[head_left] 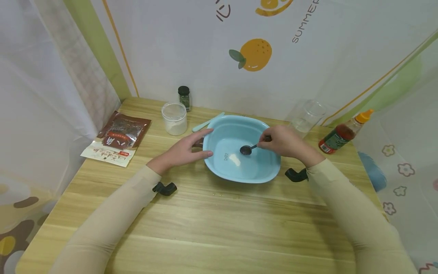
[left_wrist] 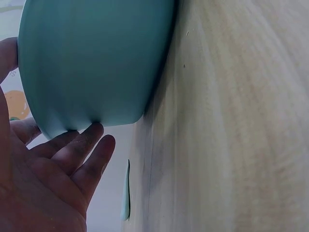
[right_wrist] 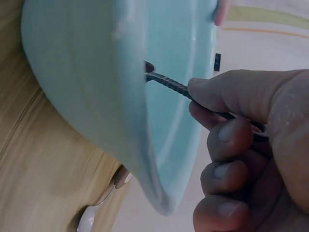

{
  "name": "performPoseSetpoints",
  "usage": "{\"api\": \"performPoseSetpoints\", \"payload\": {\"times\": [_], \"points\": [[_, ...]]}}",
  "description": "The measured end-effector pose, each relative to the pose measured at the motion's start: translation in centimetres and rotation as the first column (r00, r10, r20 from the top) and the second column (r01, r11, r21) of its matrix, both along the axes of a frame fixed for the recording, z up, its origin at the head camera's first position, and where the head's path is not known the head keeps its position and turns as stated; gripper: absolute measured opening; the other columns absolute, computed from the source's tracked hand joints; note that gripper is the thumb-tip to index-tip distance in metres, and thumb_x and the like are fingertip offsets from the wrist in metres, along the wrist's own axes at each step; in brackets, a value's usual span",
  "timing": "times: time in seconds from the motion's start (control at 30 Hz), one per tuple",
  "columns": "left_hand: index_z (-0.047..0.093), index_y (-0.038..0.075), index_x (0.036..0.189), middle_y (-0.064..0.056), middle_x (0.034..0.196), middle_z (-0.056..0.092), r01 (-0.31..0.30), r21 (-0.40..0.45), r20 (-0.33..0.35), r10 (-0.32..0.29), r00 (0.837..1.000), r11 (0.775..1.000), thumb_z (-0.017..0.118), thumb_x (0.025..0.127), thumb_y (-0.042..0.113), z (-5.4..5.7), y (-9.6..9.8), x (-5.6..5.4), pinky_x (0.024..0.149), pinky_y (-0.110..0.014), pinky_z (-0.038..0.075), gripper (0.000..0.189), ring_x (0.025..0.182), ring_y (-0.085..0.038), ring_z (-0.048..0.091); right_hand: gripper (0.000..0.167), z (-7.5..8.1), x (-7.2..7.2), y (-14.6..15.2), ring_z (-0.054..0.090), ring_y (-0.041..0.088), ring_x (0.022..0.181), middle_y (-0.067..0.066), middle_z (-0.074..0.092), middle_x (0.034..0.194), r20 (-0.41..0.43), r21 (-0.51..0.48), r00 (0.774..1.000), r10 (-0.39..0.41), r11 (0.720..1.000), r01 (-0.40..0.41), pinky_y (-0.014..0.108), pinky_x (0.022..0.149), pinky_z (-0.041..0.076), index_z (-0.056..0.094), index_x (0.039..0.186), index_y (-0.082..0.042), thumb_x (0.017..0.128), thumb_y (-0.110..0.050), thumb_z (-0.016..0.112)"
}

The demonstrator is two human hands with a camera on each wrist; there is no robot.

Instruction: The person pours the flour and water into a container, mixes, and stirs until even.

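Observation:
A light blue basin [head_left: 219, 173] stands mid-table, with a small patch of white powder [head_left: 235, 160] on its floor. My left hand [head_left: 181, 152] holds its left side, thumb and index finger at the rim. In the left wrist view the other fingers [left_wrist: 79, 150] lie against the basin's outer wall [left_wrist: 96, 63]. My right hand [head_left: 282, 141] reaches over the right rim and pinches a small dark spoon [head_left: 245, 150] by its handle. The spoon's bowl hangs inside the basin, to the right of the powder. The right wrist view shows the spoon's ridged handle [right_wrist: 169, 83] between thumb and fingers.
Behind the left hand stand a jar of white powder [head_left: 175, 123], a black-capped spice jar [head_left: 184, 99] and a light blue stick [head_left: 205, 123]. A brown packet [head_left: 119, 139] lies far left. To the right are a glass [head_left: 308, 116] and a red sauce bottle [head_left: 342, 133].

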State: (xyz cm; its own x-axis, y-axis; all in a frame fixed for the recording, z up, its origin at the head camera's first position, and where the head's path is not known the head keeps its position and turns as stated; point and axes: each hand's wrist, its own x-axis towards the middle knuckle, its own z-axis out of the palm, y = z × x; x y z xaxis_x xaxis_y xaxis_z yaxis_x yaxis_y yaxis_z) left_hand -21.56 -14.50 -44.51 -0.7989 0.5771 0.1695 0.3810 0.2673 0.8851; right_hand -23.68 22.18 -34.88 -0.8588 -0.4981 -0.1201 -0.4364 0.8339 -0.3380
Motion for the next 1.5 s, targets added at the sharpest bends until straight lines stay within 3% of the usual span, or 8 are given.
{"api": "performPoseSetpoints", "payload": {"times": [0.3,0.57,0.93,1.5], "points": [[0.033,0.005,0.174,-0.019,0.175,0.039,-0.008,0.000,-0.007,0.008,1.000,1.000,0.079,0.105,0.018,-0.2,0.2,0.0,0.118,-0.051,0.054,0.084,0.143,-0.040,0.062,0.015,0.9,-0.2,-0.9,0.062,0.017,0.072,-0.001,0.073,0.083,0.023,0.105,0.997,0.070,0.992,-0.072,0.035,0.064,0.053,0.083,0.094,-0.010,0.104,-0.021,0.081],[0.033,0.005,0.174,-0.019,0.175,0.039,-0.001,0.006,-0.003,0.001,1.000,1.000,0.079,0.105,0.019,-0.2,0.1,0.1,0.118,-0.053,0.053,0.085,0.144,-0.041,0.062,0.016,1.6,-0.3,-1.6,0.068,0.016,0.075,-0.002,0.076,0.086,0.009,0.234,0.983,0.182,0.956,-0.179,0.040,0.071,0.061,0.085,0.095,-0.009,0.105,-0.020,0.078],[0.032,0.008,0.175,-0.017,0.176,0.039,0.000,0.004,0.002,0.000,1.000,1.000,0.079,0.106,0.023,-0.1,0.1,0.1,0.119,-0.057,0.052,0.085,0.145,-0.039,0.061,0.018,2.3,0.8,-2.4,0.063,0.012,0.070,-0.006,0.071,0.080,0.023,0.244,0.958,0.287,0.927,-0.284,0.035,0.063,0.055,0.080,0.089,-0.014,0.105,-0.019,0.076],[0.032,0.009,0.175,-0.016,0.175,0.040,-0.008,-0.002,-0.001,0.008,1.000,1.000,0.079,0.106,0.025,-0.1,0.0,0.0,0.118,-0.057,0.053,0.085,0.144,-0.038,0.061,0.023,2.2,0.8,-2.8,0.060,0.012,0.064,-0.005,0.068,0.075,-0.015,0.247,0.950,0.311,0.922,-0.298,0.032,0.058,0.052,0.075,0.081,-0.016,0.103,-0.013,0.077]]}}
